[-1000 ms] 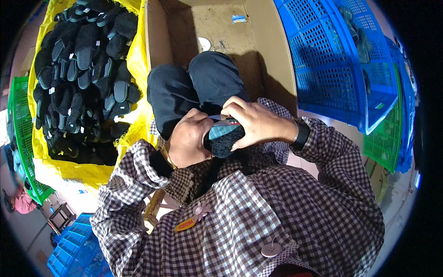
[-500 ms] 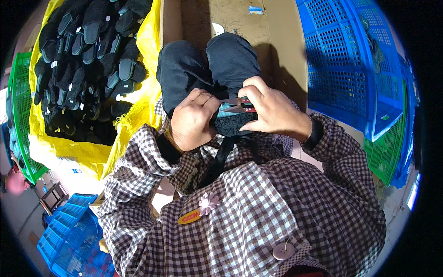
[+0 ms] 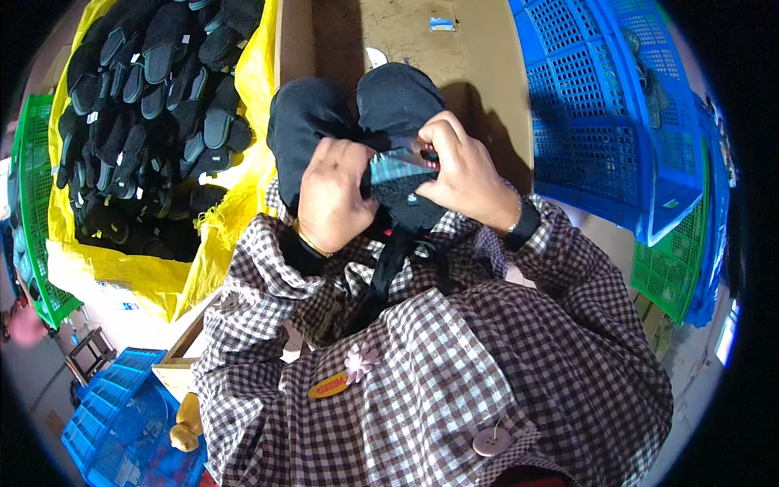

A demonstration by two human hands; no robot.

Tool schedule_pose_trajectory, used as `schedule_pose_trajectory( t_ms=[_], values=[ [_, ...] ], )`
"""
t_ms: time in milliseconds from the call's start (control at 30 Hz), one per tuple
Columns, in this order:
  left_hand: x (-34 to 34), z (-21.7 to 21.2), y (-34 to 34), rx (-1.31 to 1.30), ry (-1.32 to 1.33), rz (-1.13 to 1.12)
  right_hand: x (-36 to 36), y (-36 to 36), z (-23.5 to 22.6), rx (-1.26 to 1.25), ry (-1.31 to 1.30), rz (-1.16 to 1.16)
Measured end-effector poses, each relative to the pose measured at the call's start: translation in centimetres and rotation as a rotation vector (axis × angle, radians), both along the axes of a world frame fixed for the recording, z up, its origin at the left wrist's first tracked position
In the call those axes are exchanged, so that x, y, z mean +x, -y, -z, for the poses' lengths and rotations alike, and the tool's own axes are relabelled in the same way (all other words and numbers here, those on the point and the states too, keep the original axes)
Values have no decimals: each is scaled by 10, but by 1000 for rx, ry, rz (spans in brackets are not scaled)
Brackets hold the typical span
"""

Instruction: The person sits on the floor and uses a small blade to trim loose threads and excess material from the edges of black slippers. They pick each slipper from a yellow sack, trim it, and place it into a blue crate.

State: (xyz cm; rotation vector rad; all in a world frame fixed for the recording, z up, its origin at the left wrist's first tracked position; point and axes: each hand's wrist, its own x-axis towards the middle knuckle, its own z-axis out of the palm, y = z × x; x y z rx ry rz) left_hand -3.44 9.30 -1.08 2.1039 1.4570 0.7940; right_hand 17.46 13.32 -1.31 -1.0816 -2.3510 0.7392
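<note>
Over my lap, a black fuzzy slipper (image 3: 395, 195) shows a teal striped patch along its upper edge. My left hand (image 3: 334, 193) grips its left side with curled fingers. In my right hand (image 3: 466, 172) are small thread snips (image 3: 428, 154) with red-and-black handles; their blades are blurred and lie over the striped patch. My right thumb rests on the fuzzy part near a small white mark. Whether the blades touch the fabric is too blurred to tell.
A yellow sack (image 3: 258, 122) full of black slippers (image 3: 166, 53) stands at left. Ahead of my knees is a cardboard box (image 3: 487, 61). Blue crates (image 3: 617, 154) and a green crate (image 3: 673, 264) stand at right. Another blue crate (image 3: 122, 406) and a wooden edge (image 3: 180, 375) are at lower left.
The slipper has tilted, and more of its teal striped patch and a white mark show. My left hand has turned upward, and the snips are now more hidden behind my right fingers.
</note>
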Motion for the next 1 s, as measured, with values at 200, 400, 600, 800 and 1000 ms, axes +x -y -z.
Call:
schedule_pose_trajectory(
  t_ms=[200,400,600,800,1000],
  values=[
    [10,4,-17,67,44,-224,-17,-13,16,45,-88,261],
    [21,7,-46,135,92,-433,-41,-38,27,14,-183,473],
    [18,7,-73,298,-29,-446,-65,-56,35,40,-263,638],
    [10,16,-64,177,-2,-408,-43,-65,13,-114,-198,284],
    [-5,7,-70,137,-100,-236,-30,-79,-3,-290,-84,138]
  ],
)
